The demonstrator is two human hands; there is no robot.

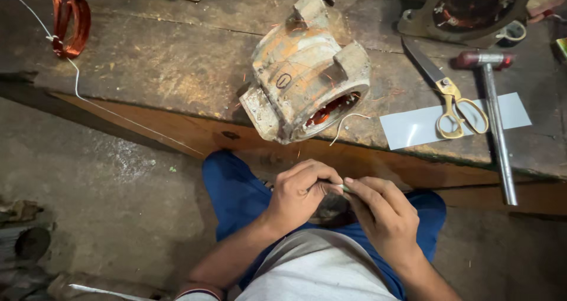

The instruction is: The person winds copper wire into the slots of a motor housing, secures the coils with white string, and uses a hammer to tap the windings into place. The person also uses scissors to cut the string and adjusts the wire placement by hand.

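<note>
My left hand (pixel 301 196) and my right hand (pixel 381 212) meet over my lap, just below the edge of the workbench (pixel 177 71). Both pinch a small thin pale strip (pixel 344 187) between their fingertips; most of it is hidden by the fingers. Right above them on the bench lies a worn motor housing (pixel 304 71) on its side, with copper windings showing in its opening and a white wire (pixel 348 124) hanging out toward my hands.
Gold-handled scissors (pixel 452 97) lie on a grey sheet strip (pixel 452 121) at the right, beside a metal hammer (pixel 496 118). Another motor stator (pixel 466 9) sits far right. A copper wire coil (pixel 68 20) with a white string (pixel 77 82) lies far left.
</note>
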